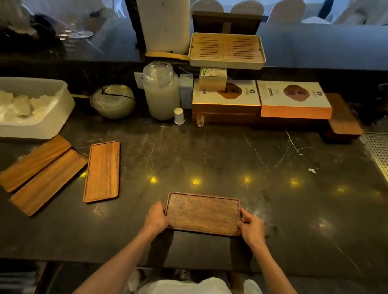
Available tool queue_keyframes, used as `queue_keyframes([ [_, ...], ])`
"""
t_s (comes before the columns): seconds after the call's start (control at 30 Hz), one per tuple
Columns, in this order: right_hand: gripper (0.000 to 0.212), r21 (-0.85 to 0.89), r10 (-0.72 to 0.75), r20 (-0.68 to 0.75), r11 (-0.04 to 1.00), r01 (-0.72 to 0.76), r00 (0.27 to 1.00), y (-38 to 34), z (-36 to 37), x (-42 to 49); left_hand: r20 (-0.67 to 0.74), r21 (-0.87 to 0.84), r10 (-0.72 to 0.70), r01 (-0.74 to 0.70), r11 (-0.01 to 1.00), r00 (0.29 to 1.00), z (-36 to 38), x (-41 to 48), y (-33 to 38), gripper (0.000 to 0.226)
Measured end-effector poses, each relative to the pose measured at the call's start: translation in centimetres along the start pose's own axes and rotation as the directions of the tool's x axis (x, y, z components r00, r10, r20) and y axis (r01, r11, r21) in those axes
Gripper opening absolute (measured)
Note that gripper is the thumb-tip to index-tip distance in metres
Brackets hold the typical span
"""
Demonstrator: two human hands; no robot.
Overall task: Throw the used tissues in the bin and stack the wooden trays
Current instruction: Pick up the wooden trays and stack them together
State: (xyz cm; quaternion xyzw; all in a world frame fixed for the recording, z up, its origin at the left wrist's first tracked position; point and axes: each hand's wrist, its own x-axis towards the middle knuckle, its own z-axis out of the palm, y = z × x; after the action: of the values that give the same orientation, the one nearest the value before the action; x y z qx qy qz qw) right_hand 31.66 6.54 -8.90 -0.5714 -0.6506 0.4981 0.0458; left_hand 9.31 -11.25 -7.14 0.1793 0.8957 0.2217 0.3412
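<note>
Hands: two; left hand (157, 217) and right hand (251, 227) clasp the dark wooden tray's (202, 213) short ends, fingers curled closed around its edges.
Trays: four; three lighter wooden trays (103, 170) lie unstacked left of the fingers.
Bin: one white bin (57, 118), tissues (13, 106) inside, beyond them.
Surface: dark marble table (280, 180).

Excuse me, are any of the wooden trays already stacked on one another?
No, the dark tray and three lighter trays each lie separately on the counter.

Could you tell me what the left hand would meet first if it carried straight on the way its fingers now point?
The left hand points inward and already grips the dark wooden tray at its left end, so it meets that tray at once.
</note>
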Motion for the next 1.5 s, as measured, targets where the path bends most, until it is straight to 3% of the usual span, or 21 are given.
queue_keyframes([
  [0.2,0.054,-0.114,-0.145,0.003,0.983,0.145,0.989,0.2,-0.1,-0.4,-0.013,0.013,0.016,-0.016,1.0,1.0,0.2,-0.7,0.2,0.037],
  [0.33,0.05,-0.192,-0.217,-0.019,0.959,0.209,0.976,0.6,-0.3,-1.1,-0.036,0.121,0.044,-0.039,0.992,0.998,0.6,-1.8,0.6,0.043],
  [0.43,0.049,-0.299,-0.34,-0.026,0.9,0.317,0.94,1.3,-0.2,-2.3,-0.112,0.298,0.22,-0.178,0.938,0.969,1.2,-3.2,0.7,0.048],
  [0.53,0.052,-0.537,-0.479,0.098,0.713,0.451,0.873,2.4,0.3,-3.4,-0.017,0.399,0.401,-0.361,0.843,0.916,2.5,-4.4,0.4,0.054],
  [0.67,0.056,-0.645,-0.398,0.204,0.633,0.429,0.894,3.8,0.9,-3.9,0.135,0.458,0.339,-0.362,0.812,0.931,4.2,-4.7,-0.7,0.06],
  [0.87,0.053,-0.681,-0.358,0.184,0.625,0.382,0.915,2.7,0.7,-3.3,0.123,0.498,0.314,-0.332,0.801,0.941,4.1,-4.2,-0.8,0.058],
  [1.07,0.052,-0.669,-0.29,0.172,0.667,0.328,0.941,2.0,0.9,-3.4,0.121,0.607,0.337,-0.338,0.719,0.934,3.8,-4.4,-1.3,0.062],
  [1.2,0.048,-0.612,-0.262,0.134,0.736,0.288,0.956,0.6,1.1,-3.2,0.189,0.525,0.362,-0.406,0.748,0.913,2.3,-3.6,-1.3,0.058],
  [1.3,0.036,-0.627,-0.34,0.031,0.726,0.284,0.94,-1.7,2.0,-3.2,0.175,0.313,0.446,-0.479,0.82,0.878,-0.1,-2.5,-1.4,0.05],
  [1.4,0.028,-0.583,-0.448,-0.019,0.731,0.354,0.894,-5.3,4.9,-3.7,0.036,0.216,0.425,-0.422,0.88,0.904,-3.7,-1.1,-2.0,0.041],
  [1.5,0.024,-0.444,-0.443,0.101,0.781,0.439,0.891,-10.4,9.9,-4.0,-0.192,0.187,0.29,-0.255,0.949,0.938,-8.5,1.0,-3.9,0.036],
])
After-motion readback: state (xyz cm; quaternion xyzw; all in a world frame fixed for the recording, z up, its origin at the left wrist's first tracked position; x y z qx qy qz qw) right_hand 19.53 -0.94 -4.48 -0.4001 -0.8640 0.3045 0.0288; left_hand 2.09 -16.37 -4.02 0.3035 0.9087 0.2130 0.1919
